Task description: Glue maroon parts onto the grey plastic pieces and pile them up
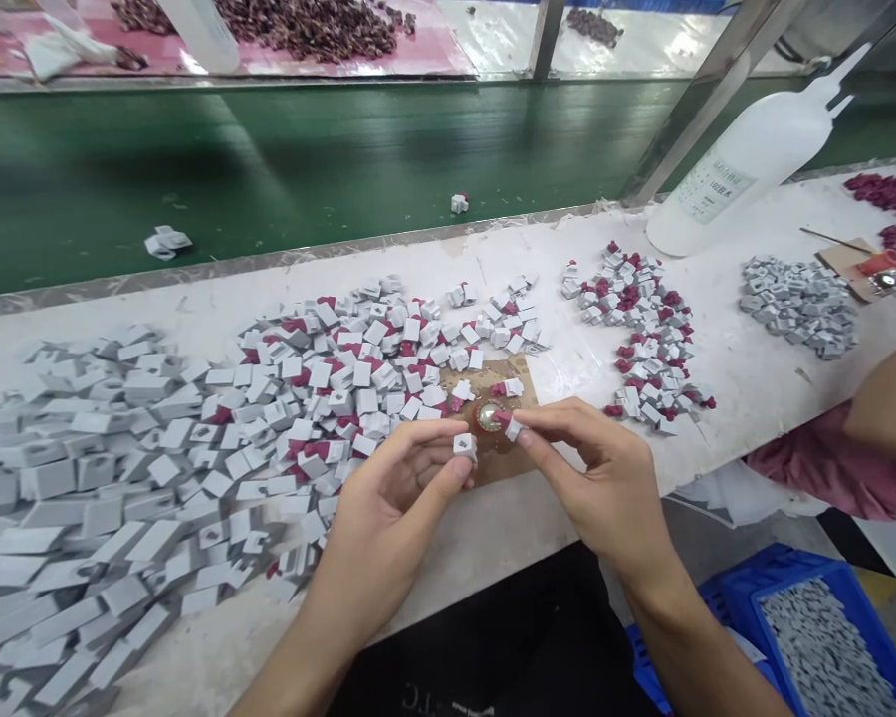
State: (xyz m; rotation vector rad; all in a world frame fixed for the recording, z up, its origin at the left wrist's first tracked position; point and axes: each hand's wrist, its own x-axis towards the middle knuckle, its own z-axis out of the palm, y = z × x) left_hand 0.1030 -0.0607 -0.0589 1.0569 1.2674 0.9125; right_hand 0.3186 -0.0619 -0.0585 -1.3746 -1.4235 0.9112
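My left hand pinches a small grey plastic block with a hole in its upper face. Between the thumb and fingertips of my right hand is a grey and dark-red plastic piece, its red end towards the left. That red end is over or beside a small round shiny dish on a brown cardboard sheet; whether they touch I cannot tell. A large heap of grey blocks spreads left of my hands, with dark-red parts mixed in near the cardboard.
Another grey and red pile lies right of the cardboard. A tilted white squeeze bottle stands near a metal post. Beyond the table runs a green conveyor belt. At right are a grey pile, another person's arm and a blue crate below.
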